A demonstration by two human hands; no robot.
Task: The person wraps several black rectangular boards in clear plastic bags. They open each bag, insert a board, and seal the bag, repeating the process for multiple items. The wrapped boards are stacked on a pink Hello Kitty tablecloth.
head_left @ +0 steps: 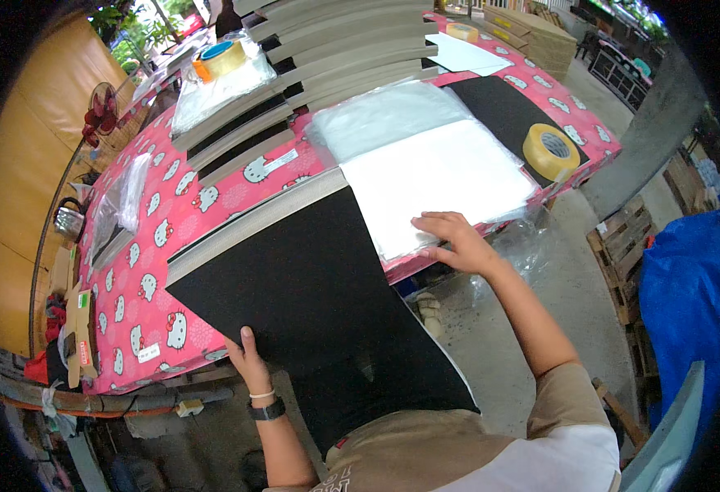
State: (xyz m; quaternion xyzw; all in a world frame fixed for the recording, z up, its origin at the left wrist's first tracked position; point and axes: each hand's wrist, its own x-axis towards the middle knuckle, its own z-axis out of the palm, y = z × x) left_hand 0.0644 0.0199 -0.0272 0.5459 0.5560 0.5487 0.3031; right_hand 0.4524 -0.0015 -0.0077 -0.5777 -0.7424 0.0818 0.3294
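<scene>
A large black sheet (282, 258) with a grey band along its far edge lies on the table and juts out over the front edge toward me. My left hand (251, 361) grips its near left edge, thumb on top and fingers underneath. A stack of white sheets and clear plastic sleeves (442, 176) lies to the right of the black sheet. On that stack's near corner rests my right hand (454, 239), fingers stretched out and thumb apart. Where the black sheet meets the black clothing below it, I cannot tell one from the other.
Tall stacks of grey-edged black sheets (352, 53) rise at the back of the pink patterned table (142, 328). One tape roll (551, 151) sits at the right, and more tape rolls (220, 59) lie on plastic at back left. A blue tarp (684, 295) and wooden pallets (618, 250) stand right.
</scene>
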